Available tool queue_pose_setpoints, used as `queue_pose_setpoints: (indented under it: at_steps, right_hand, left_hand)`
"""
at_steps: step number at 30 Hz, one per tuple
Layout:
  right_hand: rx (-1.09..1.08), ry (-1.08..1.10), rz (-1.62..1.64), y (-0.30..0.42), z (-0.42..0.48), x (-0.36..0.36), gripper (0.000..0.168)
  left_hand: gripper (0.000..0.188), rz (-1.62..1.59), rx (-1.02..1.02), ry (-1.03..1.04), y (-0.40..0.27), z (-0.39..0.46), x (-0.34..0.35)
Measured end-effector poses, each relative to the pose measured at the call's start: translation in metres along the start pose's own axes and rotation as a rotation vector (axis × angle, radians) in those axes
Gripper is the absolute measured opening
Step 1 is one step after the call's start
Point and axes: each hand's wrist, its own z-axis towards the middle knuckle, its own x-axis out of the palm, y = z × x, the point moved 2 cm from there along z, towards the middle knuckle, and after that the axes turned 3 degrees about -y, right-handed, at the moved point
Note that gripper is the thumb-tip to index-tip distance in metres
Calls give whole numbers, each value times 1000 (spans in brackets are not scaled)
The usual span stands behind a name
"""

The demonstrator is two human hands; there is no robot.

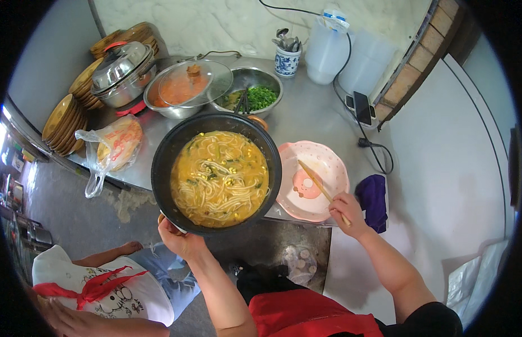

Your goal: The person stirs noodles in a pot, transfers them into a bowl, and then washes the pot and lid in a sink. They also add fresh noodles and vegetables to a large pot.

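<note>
My left hand (pixel 183 240) grips the near wooden handle of a black pot (pixel 160 181). In the pot are white noodles (pixel 219 177) in yellow broth, with bits of green and yellow. The pot reaches past the counter's front edge; whether its far side rests on anything I cannot tell. My right hand (pixel 347 215) holds light wooden chopsticks (pixel 315 181), apparently a pair held together. Their tips point into a pink, scalloped bowl (pixel 339 168) with a cartoon print on its base, just right of the pot. Thin smears mark the bowl's inside.
Behind the pot stand a steel bowl of chopped greens (pixel 261 99) and a glass-lidded pan of red food (pixel 181 90). Stacked brown bowls (pixel 61 126), a steel pot (pixel 122 71) and a bagged flatbread (pixel 117 143) sit left. A purple cloth (pixel 372 202) lies right. Another person (pixel 105 286) is at lower left.
</note>
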Motion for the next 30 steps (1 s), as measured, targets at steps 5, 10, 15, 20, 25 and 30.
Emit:
queue_pose_setpoints:
  at_steps: [5,10,15,20,25,30]
  right_hand:
    - [456,-313,443,-26,0,-15,24]
    - [591,-528,976,-57,0,-1,36]
    - [660,-457,924,-42,-3,8,36]
    - [680,-446,869,-34,-21,11,37]
    - [636,-393,869,-19,-39,12,39]
    - [577,-329,717,-41,-51,-4,43]
  left_hand:
    - [14,16,21,-9,-7,-5,12]
    - [15,25,39,16,-13,-1,10]
    - [15,27,66,-71,-15,-12,26]
    - [18,-41,67,11,-14,-7,10]
    - [19,33,128,-101,-15,-21,28]
    - [19,53,152,-18,-19,-26,27]
